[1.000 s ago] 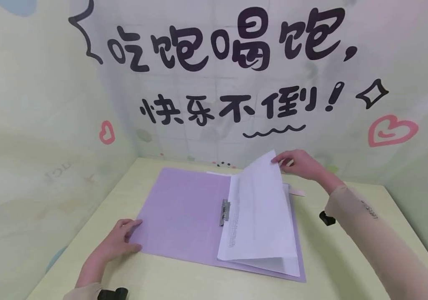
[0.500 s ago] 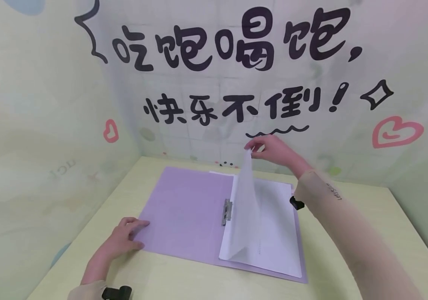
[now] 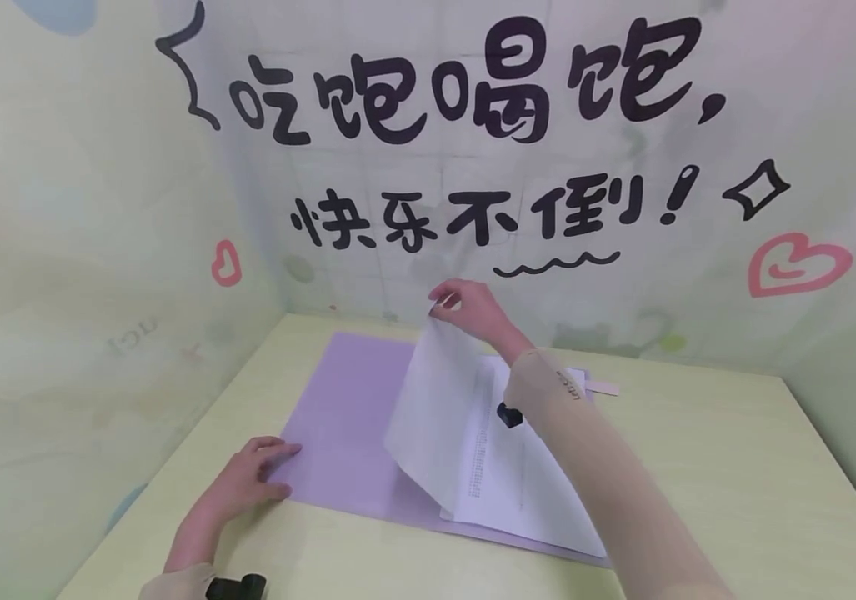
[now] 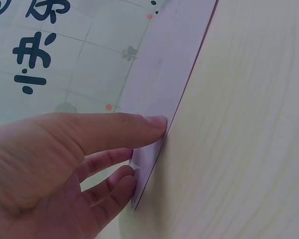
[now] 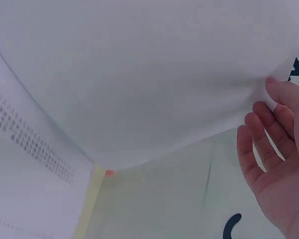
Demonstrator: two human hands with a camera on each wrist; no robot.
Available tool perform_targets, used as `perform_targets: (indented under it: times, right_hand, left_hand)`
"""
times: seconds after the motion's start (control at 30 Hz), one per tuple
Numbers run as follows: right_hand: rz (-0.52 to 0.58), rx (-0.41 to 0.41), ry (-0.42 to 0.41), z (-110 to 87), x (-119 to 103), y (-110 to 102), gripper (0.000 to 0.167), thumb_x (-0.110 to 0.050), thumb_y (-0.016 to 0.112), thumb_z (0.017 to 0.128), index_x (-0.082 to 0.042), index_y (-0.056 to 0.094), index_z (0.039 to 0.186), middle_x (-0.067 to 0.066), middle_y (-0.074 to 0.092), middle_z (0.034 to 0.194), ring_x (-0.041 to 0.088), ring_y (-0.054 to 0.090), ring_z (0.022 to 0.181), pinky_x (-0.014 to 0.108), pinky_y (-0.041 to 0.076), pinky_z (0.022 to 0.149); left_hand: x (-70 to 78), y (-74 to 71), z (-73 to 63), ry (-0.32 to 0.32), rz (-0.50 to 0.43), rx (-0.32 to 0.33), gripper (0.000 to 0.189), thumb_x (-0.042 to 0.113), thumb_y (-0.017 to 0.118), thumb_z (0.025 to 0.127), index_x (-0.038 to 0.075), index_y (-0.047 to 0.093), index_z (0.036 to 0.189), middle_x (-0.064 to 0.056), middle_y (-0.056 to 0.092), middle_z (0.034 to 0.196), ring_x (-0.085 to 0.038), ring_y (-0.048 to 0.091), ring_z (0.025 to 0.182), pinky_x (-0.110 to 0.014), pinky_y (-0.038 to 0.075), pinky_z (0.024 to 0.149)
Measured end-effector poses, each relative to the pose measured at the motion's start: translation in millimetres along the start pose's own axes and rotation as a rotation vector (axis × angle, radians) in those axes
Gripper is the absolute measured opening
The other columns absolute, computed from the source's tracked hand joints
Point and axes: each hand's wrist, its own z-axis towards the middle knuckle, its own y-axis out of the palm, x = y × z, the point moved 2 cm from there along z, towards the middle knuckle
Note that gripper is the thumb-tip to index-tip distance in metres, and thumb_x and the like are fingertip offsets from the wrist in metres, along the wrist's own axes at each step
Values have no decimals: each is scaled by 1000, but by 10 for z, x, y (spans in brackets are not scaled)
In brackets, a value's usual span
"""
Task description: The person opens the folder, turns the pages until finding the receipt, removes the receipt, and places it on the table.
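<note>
A purple clip folder (image 3: 348,417) lies opened flat, with white printed paper (image 3: 525,475) on its right side. My right hand (image 3: 473,308) pinches the far corner of a lifted sheet of paper (image 3: 435,408), which slants up and leans left over the bare cover. In the right wrist view, the sheet (image 5: 154,74) bends from the thumb and index finger, while the other fingers hang loose. My left hand (image 3: 247,479) rests at the folder's near left corner; in the left wrist view its thumb (image 4: 149,123) touches the cover and its fingertips the side edge. The metal clip is hidden behind the sheet.
A pale wood-look table (image 3: 728,475) carries the folder. A small pink tab (image 3: 603,387) sticks out past the folder's right edge. Light printed fabric (image 3: 397,100) with black characters walls in the back and sides. Black wrist devices (image 3: 236,587) sit at both sleeves.
My right hand has swung left with the pinched sheet, turning it from the right side, through upright, to over the left cover. The left hand stays at the folder's corner.
</note>
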Motion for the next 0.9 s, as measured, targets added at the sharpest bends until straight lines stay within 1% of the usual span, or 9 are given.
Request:
perform_targets:
  times: [0.2,0.33,0.43,0.5,0.67,0.77,0.8,0.83,0.9]
  right_hand:
    - [139,-25,16,-1,31,357,42,-13,72,89,-9,61,129,11,64,129,29,63,114,41,53,98]
    - [189,-47,34,-10,79,554,53,-14,75,87,-15,55,137,5,57,136,25,60,118,37,53,97]
    - [181,-92,33,-20,116,686,63,-14,76,86,-18,49,143,2,51,143,23,57,120,35,53,97]
    - [171,-116,23,-26,140,761,70,-13,77,85,-20,45,147,2,47,146,23,55,120,36,51,98]
    - [145,-171,7,-32,220,949,82,-8,76,84,-22,35,154,1,39,156,24,52,121,41,43,109]
    - [151,-198,27,-57,271,1052,87,-7,75,84,-24,29,156,-1,32,161,25,49,126,45,39,113]
    - [152,-201,35,-68,289,1085,89,-7,75,84,-25,27,156,-2,30,162,26,48,128,46,37,114]
    - [148,-204,45,-81,313,1120,90,-8,75,84,-26,26,157,-3,29,163,26,47,130,45,39,113]
    - [142,-202,59,-114,360,1186,91,-9,75,84,-27,24,157,-3,28,163,26,45,133,46,36,116]
  left_hand:
    - [-11,4,-34,-4,0,-15,60,15,83,73,4,64,128,-28,49,135,-48,52,119,-59,48,96]
    - [-7,-4,-10,21,8,3,59,14,84,73,4,65,127,-27,50,133,-45,55,117,-47,51,92]
    - [0,-1,0,36,4,8,58,14,84,72,3,65,126,-26,52,131,-43,56,115,-39,52,89]
    - [3,6,11,52,7,8,58,13,84,72,2,65,125,-27,52,130,-44,56,113,-38,52,88]
    - [-1,16,18,55,17,13,58,14,84,72,2,66,126,-27,52,130,-44,56,113,-41,52,88]
    - [-2,19,11,51,23,14,58,14,85,71,3,66,125,-26,53,130,-44,56,114,-42,52,89]
    - [-5,20,12,51,25,14,58,15,85,71,3,66,125,-26,53,130,-45,56,114,-43,53,89]
    - [-5,20,13,52,24,13,58,14,85,71,2,66,126,-26,53,130,-45,56,115,-44,53,90]
    - [-5,21,12,44,18,10,59,14,84,71,3,66,126,-26,53,131,-45,56,116,-45,54,90]
